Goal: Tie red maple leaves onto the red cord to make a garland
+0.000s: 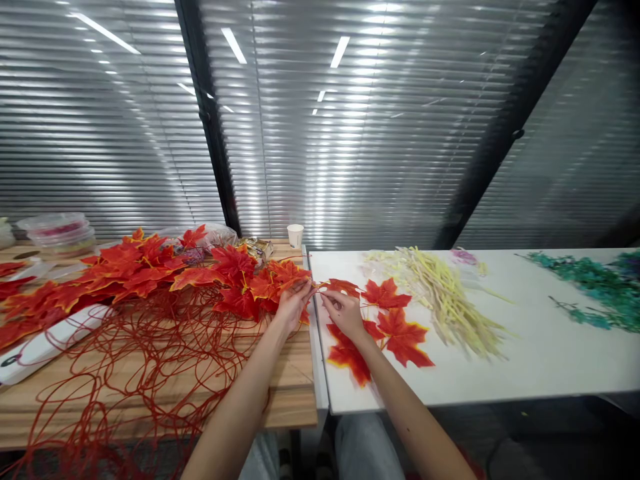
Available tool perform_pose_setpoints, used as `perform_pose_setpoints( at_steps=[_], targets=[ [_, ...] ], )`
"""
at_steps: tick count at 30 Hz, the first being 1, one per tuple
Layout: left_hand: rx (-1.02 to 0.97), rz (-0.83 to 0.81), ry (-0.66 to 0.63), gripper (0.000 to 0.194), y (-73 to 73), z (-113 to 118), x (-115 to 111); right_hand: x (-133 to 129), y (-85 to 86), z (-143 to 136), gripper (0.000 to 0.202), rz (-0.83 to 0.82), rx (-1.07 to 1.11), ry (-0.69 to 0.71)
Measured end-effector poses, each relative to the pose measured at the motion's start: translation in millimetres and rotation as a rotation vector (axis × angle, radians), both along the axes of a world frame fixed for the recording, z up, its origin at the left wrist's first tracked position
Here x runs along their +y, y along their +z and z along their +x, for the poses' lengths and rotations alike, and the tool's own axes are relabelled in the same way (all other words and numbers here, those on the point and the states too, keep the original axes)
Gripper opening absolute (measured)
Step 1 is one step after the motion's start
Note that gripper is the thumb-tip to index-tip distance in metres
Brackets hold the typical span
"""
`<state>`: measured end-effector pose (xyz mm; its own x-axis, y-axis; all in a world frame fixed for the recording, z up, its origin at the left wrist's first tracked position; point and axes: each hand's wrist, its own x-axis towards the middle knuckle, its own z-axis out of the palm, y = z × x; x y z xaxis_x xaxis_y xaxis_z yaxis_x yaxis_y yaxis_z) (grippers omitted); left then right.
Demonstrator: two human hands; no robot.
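Both hands, left [293, 303] and right [343, 312], are pinched on a leaf vine [320, 287] over the gap between desks. Separation seems underway; a steady pull is needed next.

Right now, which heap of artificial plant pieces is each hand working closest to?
The red-orange maple leaves, heaped on the wooden table; the left hand and right hand pinch a leaf between them. The cream stems and teal sprigs lie farther right.
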<state>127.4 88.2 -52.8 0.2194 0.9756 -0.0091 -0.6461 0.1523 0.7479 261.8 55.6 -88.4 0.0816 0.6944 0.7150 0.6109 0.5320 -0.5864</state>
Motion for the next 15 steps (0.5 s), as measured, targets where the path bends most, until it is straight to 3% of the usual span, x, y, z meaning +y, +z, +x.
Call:
perform_pose_setpoints(
  at_steps=[8, 15],
  targets=[
    [0.086, -0.048, -0.128, 0.021, 2.9, 0.1, -5.4, -2.4, 3.2, -0.9, 0.018, 0.0, -0.01, 0.004],
    [0.068, -0.011, -0.05, 0.018, -1.7, 2.4, -4.2, -3.9, 6.0, -1.2, 0.019, 0.023, 0.004, -0.032]
  ],
)
